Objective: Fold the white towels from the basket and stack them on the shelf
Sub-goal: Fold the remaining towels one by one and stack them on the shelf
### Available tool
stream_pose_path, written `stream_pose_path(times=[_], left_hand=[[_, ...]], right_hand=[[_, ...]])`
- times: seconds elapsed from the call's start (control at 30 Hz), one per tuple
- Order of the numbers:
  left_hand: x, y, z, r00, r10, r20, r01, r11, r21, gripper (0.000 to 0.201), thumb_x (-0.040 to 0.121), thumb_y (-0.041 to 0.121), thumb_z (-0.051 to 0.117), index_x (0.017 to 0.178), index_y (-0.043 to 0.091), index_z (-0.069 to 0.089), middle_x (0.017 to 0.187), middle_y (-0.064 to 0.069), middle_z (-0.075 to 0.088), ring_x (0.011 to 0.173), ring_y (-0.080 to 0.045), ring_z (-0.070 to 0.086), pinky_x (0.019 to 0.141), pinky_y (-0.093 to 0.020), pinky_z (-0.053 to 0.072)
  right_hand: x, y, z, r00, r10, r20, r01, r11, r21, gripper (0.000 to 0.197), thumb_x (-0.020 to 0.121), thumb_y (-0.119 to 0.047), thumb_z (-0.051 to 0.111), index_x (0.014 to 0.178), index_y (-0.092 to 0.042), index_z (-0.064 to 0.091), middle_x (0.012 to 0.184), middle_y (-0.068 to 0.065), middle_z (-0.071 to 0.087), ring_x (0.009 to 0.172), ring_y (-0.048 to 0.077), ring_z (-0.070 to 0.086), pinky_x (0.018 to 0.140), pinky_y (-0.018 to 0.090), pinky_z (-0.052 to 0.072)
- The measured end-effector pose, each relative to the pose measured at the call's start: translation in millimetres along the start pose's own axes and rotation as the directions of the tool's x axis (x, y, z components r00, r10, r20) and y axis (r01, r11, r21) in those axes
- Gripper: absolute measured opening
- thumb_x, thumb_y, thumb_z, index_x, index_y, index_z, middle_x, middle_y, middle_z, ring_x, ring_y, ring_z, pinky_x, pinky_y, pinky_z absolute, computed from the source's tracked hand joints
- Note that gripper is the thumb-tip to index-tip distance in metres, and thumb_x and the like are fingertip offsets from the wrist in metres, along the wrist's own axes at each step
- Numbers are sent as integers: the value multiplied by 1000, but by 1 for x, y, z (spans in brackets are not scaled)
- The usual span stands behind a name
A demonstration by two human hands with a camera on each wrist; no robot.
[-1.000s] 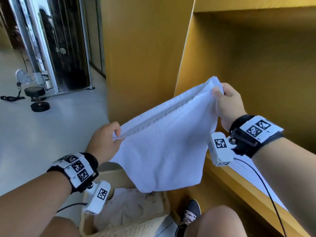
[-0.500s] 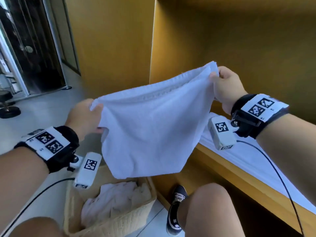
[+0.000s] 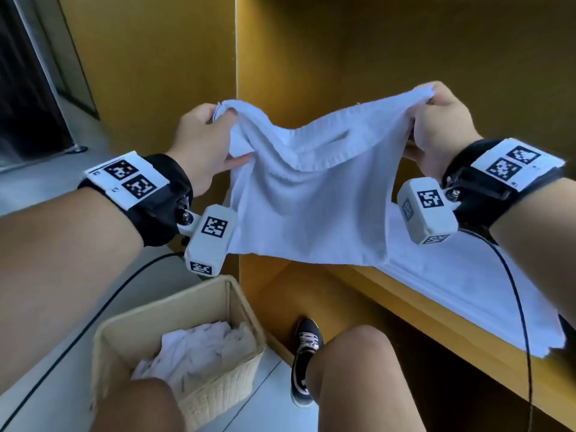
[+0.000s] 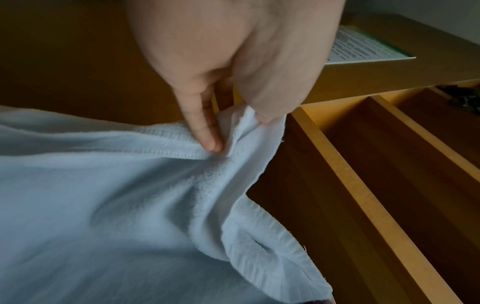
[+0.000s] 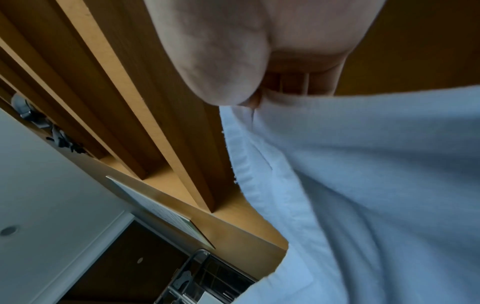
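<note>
Both hands are pinching the white towel by its top corners — left hand, right hand — the cloth sagging between them, seemingly doubled, above the basket.

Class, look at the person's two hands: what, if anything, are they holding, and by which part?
Both hold one white towel by its top corners: the left hand pinches one, the right hand the other.

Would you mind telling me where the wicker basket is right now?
In the head view, the wicker basket sits on the floor at lower left, below the left hand, beside the yellow shelf unit.
</note>
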State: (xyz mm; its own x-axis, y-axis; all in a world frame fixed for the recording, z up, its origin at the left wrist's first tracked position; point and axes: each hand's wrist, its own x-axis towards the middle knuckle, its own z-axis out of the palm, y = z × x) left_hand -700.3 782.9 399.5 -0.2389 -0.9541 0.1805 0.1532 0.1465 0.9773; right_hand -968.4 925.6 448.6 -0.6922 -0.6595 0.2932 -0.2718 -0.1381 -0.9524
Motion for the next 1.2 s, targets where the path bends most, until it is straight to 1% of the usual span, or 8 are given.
stream_pose_path(times=[0.13, 0.23, 0.33, 0.5, 0.67, 0.8, 1.0, 1.2], left_hand=[[7, 11, 40, 999, 38, 30, -37, 999, -36, 16, 105, 30, 64, 109, 17, 71, 117, -7, 71, 101, -22, 69, 79, -35, 66], [9, 21, 70, 995, 59, 83, -53, 996, -65, 18, 104, 30, 65, 111, 15, 71, 121, -12, 72, 110, -23, 72, 82, -39, 66], [6, 28, 97, 987, 72, 143, -62, 995, -77, 24, 103, 29, 66, 117, 11, 71, 123, -16, 72, 115, -27, 71, 87, -44, 65], [-10, 41, 139, 952, 93, 292, -69, 993, -92, 20, 101, 23, 68, 113, 8, 73, 120, -21, 73, 116, -34, 71, 95, -53, 62], [-24, 54, 165, 886, 155, 437, -110, 986, -127, 24, 93, 13, 74, 117, 10, 75, 117, -19, 75, 113, -36, 73, 97, -53, 61], [-27, 52, 167, 850, 169, 499, -118, 984, -133, 40, 84, 37, 79, 121, 24, 72, 116, -4, 77, 104, -23, 76, 83, -35, 62], [-30, -9, 168, 859, 22, 512, -253, 887, 386, 74, 61, 64, 83, 126, 37, 58, 122, 12, 64, 112, -12, 64, 92, -38, 57], [-24, -64, 171, 898, -78, 433, -304, 601, 739, 13, 95, 21, 61, 103, 14, 53, 95, -8, 62, 88, -34, 62, 74, -44, 54]], right_hand=[[10, -7, -7, 995, 91, -44, -86, 991, 100, 34, 98, -9, 40, 70, -24, 53, 70, 4, 58, 74, 25, 59, 70, 35, 52], [16, -11, -15, 990, 140, 2, -139, 980, 145, 26, 104, -12, 41, 90, -15, 63, 83, 6, 66, 85, 26, 66, 90, 43, 56], [11, -16, -22, 982, 109, 157, -120, 991, 62, 34, 90, -14, 51, 123, -9, 61, 112, 16, 67, 100, 30, 65, 100, 47, 54], [-1, -16, -32, 843, 26, 538, 135, 956, -259, 44, 88, -26, 85, 108, 7, 64, 112, 24, 73, 105, 41, 72, 97, 51, 56], [0, -9, -50, 909, -42, 414, 221, 892, -395, 31, 94, -21, 79, 104, 8, 69, 98, 17, 77, 82, 18, 70, 83, 36, 56], [0, -16, -72, 951, -57, 303, 171, 915, -364, 28, 98, -14, 73, 108, 12, 67, 109, 28, 73, 88, 29, 67, 89, 48, 56], [0, -30, -107, 979, -42, 199, 98, 955, -280, 37, 102, -17, 68, 118, 17, 62, 119, 31, 70, 114, 47, 67, 104, 60, 53], [7, -39, -131, 989, -46, 140, 76, 972, -222, 22, 102, -17, 69, 111, 3, 72, 108, 15, 79, 104, 31, 77, 95, 42, 62]])
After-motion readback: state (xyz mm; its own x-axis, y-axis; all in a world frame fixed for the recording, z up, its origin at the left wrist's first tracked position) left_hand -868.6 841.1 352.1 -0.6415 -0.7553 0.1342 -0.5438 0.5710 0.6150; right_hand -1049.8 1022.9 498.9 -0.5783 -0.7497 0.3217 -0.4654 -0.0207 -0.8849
